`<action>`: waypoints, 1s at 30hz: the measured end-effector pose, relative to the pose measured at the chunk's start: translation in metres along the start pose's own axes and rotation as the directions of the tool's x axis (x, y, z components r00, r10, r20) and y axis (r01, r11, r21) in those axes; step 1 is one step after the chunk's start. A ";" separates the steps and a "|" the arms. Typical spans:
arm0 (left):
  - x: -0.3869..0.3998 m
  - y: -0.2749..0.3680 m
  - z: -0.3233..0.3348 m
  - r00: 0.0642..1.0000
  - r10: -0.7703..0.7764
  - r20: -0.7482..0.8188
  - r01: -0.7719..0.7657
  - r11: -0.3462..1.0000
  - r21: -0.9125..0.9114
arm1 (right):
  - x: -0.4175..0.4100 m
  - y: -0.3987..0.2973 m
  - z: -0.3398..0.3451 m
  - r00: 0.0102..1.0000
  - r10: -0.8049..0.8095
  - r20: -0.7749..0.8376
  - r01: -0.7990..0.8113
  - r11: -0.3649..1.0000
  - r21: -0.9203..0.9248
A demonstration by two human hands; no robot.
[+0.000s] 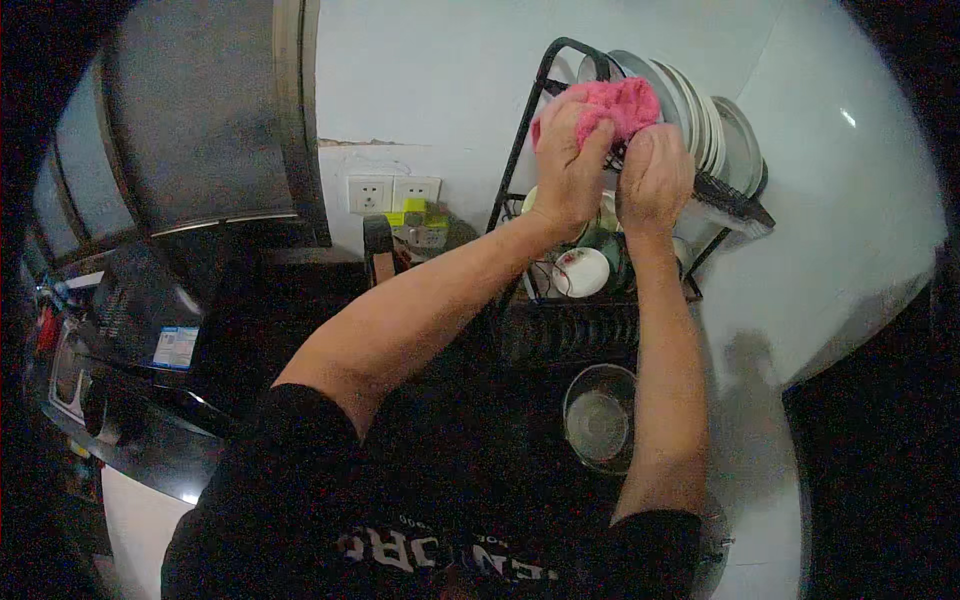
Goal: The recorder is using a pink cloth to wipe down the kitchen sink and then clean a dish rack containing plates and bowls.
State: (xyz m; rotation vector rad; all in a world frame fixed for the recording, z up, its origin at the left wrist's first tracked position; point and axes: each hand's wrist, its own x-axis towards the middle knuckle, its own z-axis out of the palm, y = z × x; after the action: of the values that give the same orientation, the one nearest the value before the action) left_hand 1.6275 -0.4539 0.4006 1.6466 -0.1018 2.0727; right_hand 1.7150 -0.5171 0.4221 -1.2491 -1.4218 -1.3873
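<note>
Both my hands are raised at a black dish rack (517,142). My left hand (570,165) is closed around a bunched pink cloth (630,101) at the rack's upper tier. Close beside it, my right hand (656,180) is curled at the right end of the cloth, in front of the upper shelf. The right fingertips are hidden, so I cannot tell whether they grip the cloth or the rack. Several white plates (701,120) stand on edge just behind and right of my hands. A small white bowl (581,271) with a red pattern sits on the lower tier.
A clear round bowl (598,424) lies below the rack by my right forearm. Wall sockets (371,195) with a yellow-green plug adapter (416,217) are left of the rack. A dark appliance bearing a label (176,347) stands on the left counter, beneath a window (199,112).
</note>
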 end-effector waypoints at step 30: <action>0.001 0.169 -0.266 0.562 -0.612 0.557 0.504 -0.281 -0.817 | 0.034 -0.036 -0.019 0.998 -0.021 -0.060 0.021 1.000 -0.014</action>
State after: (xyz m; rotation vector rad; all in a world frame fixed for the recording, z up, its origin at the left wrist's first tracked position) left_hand 1.3185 -0.5083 0.3698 0.3894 -0.4663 0.7072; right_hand 1.6705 -0.5286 0.4490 -1.1944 -1.3907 -1.4385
